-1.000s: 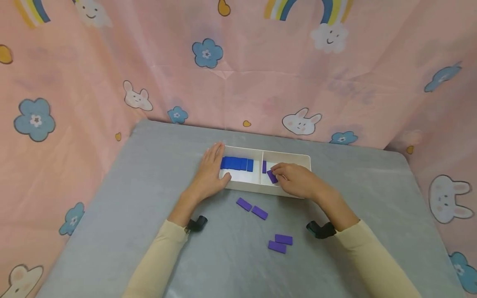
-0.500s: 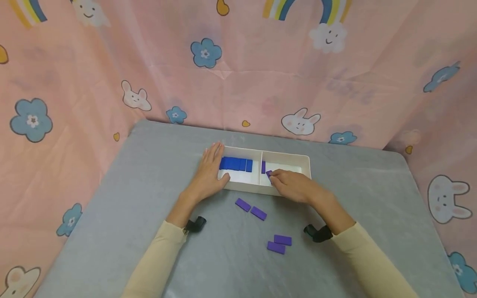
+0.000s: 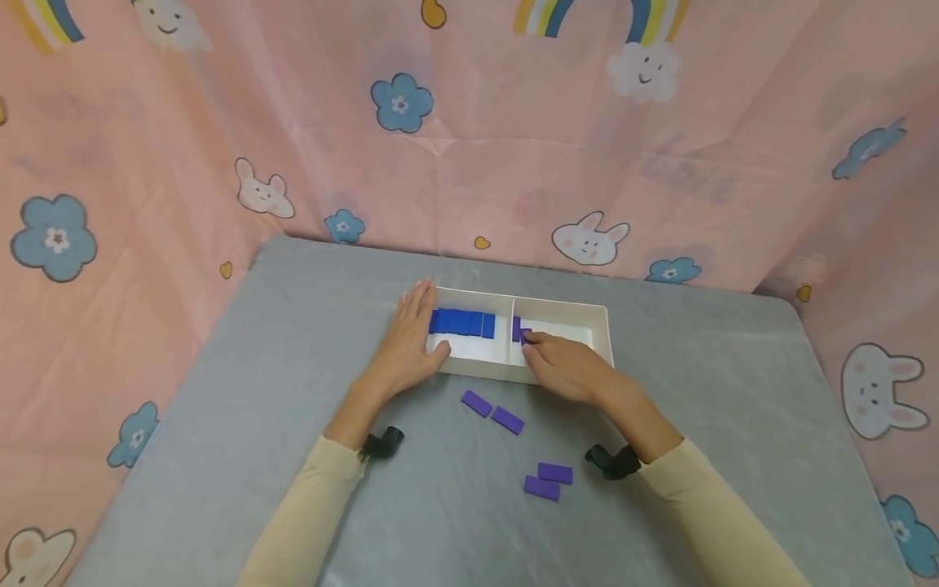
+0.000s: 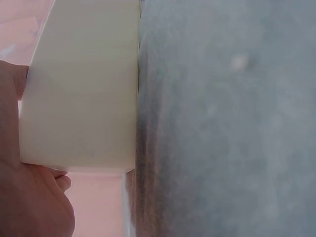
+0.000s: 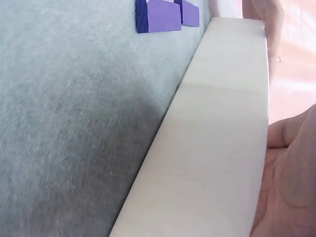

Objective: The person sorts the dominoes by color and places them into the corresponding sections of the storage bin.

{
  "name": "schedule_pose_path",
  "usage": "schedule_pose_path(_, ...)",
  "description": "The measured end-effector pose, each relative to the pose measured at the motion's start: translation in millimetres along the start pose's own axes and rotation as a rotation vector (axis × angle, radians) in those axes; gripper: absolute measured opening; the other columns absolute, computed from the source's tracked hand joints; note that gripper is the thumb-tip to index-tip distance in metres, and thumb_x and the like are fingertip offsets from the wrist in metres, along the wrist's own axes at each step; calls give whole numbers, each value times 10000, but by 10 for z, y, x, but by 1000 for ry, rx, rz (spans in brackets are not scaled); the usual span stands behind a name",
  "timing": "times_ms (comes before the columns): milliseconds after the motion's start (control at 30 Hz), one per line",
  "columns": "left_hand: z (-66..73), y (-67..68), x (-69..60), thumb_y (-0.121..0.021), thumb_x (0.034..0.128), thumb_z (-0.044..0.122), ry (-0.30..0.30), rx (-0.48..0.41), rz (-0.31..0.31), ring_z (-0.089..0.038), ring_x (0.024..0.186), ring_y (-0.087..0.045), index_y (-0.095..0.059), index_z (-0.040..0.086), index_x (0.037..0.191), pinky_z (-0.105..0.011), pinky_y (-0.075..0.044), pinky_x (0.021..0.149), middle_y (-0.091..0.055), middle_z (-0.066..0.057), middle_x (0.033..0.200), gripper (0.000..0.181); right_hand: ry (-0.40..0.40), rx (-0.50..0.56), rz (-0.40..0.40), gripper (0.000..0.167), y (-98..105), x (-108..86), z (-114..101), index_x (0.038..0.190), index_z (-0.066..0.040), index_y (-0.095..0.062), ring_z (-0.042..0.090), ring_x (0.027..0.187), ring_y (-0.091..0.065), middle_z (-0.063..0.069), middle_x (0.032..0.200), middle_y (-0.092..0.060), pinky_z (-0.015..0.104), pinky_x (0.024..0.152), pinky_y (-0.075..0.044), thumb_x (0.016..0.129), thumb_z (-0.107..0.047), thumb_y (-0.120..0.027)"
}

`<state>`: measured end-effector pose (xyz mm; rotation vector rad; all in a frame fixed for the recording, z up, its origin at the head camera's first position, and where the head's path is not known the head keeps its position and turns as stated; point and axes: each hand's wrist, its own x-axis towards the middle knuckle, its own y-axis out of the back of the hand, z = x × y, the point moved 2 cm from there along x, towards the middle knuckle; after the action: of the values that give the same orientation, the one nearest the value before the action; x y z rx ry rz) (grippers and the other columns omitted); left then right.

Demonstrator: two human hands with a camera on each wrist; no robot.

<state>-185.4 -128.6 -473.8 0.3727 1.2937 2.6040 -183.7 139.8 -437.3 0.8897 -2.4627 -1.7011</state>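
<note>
At frame centre, right grip [image 3: 568, 367] clamped on a purple block [image 3: 525, 333], left grip [image 3: 402, 346] straight-fingered against white box [image 3: 484, 370].

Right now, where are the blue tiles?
In the head view, the blue tiles lie in the left compartment of the white box, beside the left hand.

I am wearing cream sleeves [image 3: 304, 509] and black wrist cameras [image 3: 385, 443]; purple blocks [image 3: 542, 488] are dotting the mottled grey table [image 3: 418, 526], more are sitting with blue blocks [image 3: 456, 322] in an off-white box [image 3: 480, 369] near its far edge, and pink cloth [image 3: 477, 183] behind is showing blue flowers [image 3: 54, 238], white rabbits [image 3: 589, 242] and striped rainbows [image 3: 544, 18].
</note>
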Motion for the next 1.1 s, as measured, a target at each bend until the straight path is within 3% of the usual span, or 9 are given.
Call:
schedule_pose_path(433,-15,26,7,-587,951,296,12,7,-6,-287,1652,-15,-87,-10,1682,-422,28,1328,-80,-165,1773,937,-39,82,71,623,26,145,-9,1554,62,-457,410,1521,-402,205,1626,-452,544,1264,-296,1115,-328,-248)
schedule_pose_path(833,-12,-4,18,-592,960,305,7,21,-12,-329,1648,-43,-92,-17,1680,-424,27,1328,-79,-165,1774,933,-72,94,123,620,-9,202,13,1514,16,-549,395,1457,-500,167,1595,-511,566,1212,-381,1105,-352,-264)
schedule_pose_path(967,-8,7,15,-597,961,299,9,18,-11,-320,1649,-30,-90,-15,1681,-427,27,1328,-73,-158,1776,934,-38,45,131,614,-2,185,16,1513,21,-547,405,1457,-496,197,1606,-486,578,1192,-402,1105,-360,-293)
schedule_pose_path(1100,-14,5,11,-594,965,304,19,24,-18,-284,1652,-5,-80,1,1686,-413,33,1327,-61,-139,1781,936,9,-21,177,557,44,114,1,1511,0,-559,406,1445,-509,211,1595,-486,600,1146,-448,1092,-339,-419)
